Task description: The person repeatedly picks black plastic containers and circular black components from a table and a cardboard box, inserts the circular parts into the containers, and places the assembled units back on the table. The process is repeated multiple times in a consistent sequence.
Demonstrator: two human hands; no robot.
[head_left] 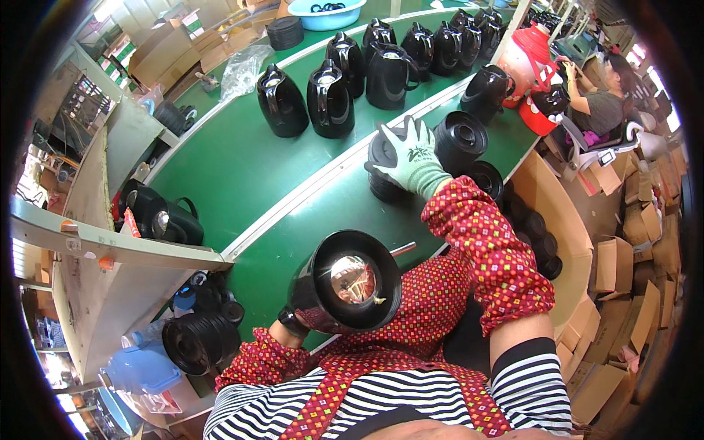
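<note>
A black vacuum jug body (pixel 308 282) is tilted over my lap, its round end facing up and showing a shiny silver inner bottom. My left hand (pixel 293 323) supports it from the lower left; most of its fingers are hidden behind the jug. My right hand (pixel 413 155), in a pale grey-green glove, reaches forward on the green table. Its fingers curl over a black round base (pixel 381 149) on top of a stack of similar bases (pixel 387 191). Right beside it stands another stack of black rings (pixel 460 139).
Several black jugs (pixel 331 99) stand on the green conveyor (pixel 293 158) beyond a white rail (pixel 315 180). A cardboard box (pixel 568 242) of black parts is at the right. Black ribbed parts (pixel 198 345) lie at the left. A co-worker (pixel 605 95) sits at the far right.
</note>
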